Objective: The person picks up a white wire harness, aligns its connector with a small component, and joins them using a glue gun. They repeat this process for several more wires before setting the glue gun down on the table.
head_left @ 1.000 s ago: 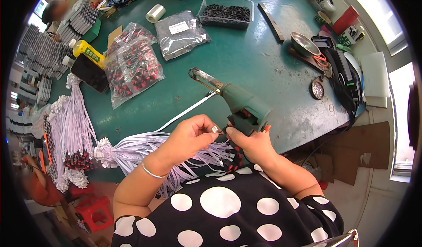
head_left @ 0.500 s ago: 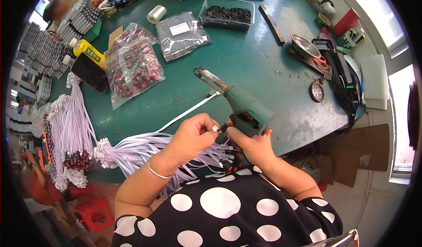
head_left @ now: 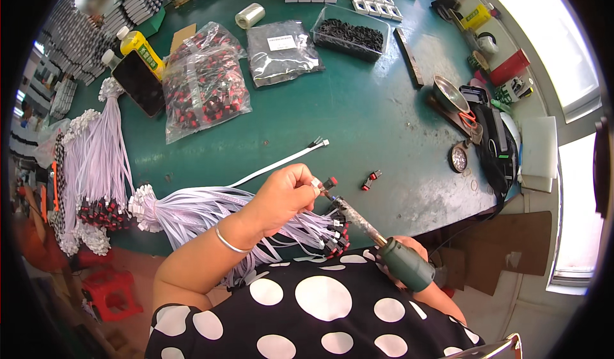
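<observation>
My left hand [head_left: 288, 196] pinches a small white connector, with a red-and-black piece [head_left: 329, 183] standing out past the fingertips. My right hand [head_left: 412, 247] is wrapped round a green heat gun [head_left: 406, 266], mostly hidden behind its body. The gun's scorched metal nozzle [head_left: 358, 219] points up-left, its tip close to the piece; whether they touch I cannot tell. Under my left wrist lies a bundle of white flat cables [head_left: 192, 209] with red-and-black ends. One white cable [head_left: 275, 164] stretches out beyond it. Loose red-and-black parts [head_left: 371, 180] rest on the green table.
Further back are a bag of red-and-black parts [head_left: 208, 97], a grey bag [head_left: 281, 55], a clear bin [head_left: 348, 36] of black pieces and a phone [head_left: 137, 84]. A metal bowl [head_left: 449, 93] stands right. More cable bundles [head_left: 105, 148] hang at the left edge.
The heat gun has swung down and right, bringing its nozzle tip from over the table to the piece at my left hand. My right hand has drawn away from my left; loose parts now show.
</observation>
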Tool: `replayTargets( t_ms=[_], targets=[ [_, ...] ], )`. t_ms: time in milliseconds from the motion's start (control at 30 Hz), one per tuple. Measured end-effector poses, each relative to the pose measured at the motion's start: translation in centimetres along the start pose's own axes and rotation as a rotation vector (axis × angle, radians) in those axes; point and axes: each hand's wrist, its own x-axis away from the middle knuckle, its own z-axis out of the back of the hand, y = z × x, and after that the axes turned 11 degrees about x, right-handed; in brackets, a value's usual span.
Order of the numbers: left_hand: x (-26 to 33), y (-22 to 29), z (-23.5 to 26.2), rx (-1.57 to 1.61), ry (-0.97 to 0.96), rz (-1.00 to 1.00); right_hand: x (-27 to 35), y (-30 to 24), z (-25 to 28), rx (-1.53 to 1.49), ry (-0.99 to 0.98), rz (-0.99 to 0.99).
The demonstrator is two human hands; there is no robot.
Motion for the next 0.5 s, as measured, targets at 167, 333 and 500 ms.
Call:
replayTargets(
  t_ms=[167, 333, 500],
  targets=[
    [0.09, 0.04, 0.06, -0.013, 0.012, -0.012, 0.34, 0.39, -0.46, 0.620, 0.131, 0.109],
    [0.03, -0.17, 0.26, -0.010, 0.011, -0.021, 0.12, 0.00, -0.58, 0.754, 0.090, 0.075],
    [-0.03, -0.20, 0.47, 0.029, 0.003, -0.003, 0.81, 0.82, -0.37, 0.651, 0.071, 0.012]
  ],
)
